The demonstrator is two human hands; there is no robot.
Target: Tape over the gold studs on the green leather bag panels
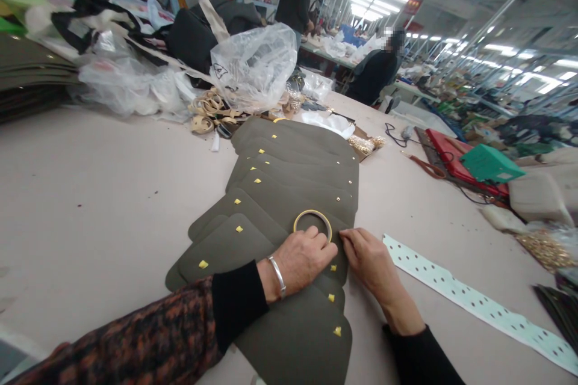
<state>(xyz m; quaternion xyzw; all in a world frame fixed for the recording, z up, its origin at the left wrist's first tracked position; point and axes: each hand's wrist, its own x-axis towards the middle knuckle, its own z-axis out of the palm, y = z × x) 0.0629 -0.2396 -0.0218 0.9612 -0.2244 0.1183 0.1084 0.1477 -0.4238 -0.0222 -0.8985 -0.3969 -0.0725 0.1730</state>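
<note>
My left hand [300,260], a bangle at its wrist, is closed on a thin roll of yellow tape [295,224] standing above the olive-green panels [289,313]. These flat, rounded pieces overlap in a long fanned row. Small yellow tape pieces [239,229] sit on many of them, and small metal studs [338,199] dot the right side farther up. Against the row's right edge, the fingertips of my right hand [372,261] are pinched together; what lies between them is too small to make out.
A mint-green strip with dark holes [469,292] lies to the right. Clear plastic bags [255,66] and beige straps [210,108] crowd the back. A green box [491,163] rests on a red item at right. Stacked dark panels [31,75] stand far left. Two people are beyond the table.
</note>
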